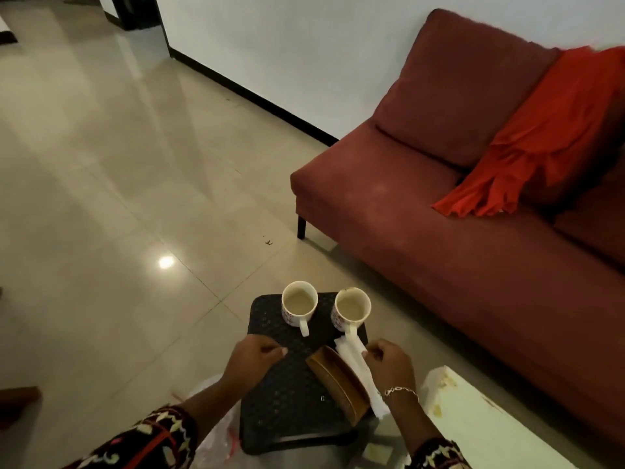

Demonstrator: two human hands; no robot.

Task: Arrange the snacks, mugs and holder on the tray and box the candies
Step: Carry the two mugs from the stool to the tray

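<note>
I hold a black woven tray above the floor. My left hand grips its left edge and my right hand grips its right edge. Two white mugs stand at the tray's far end, one on the left and one on the right, with their handles pointing toward me. A brown wooden holder lies on the right part of the tray with white napkins in it. No snacks or candies can be seen.
A dark red sofa with an orange-red cloth fills the right side. A white table edge is at the lower right. A clear plastic bag lies below the tray. Shiny beige tiled floor spreads to the left.
</note>
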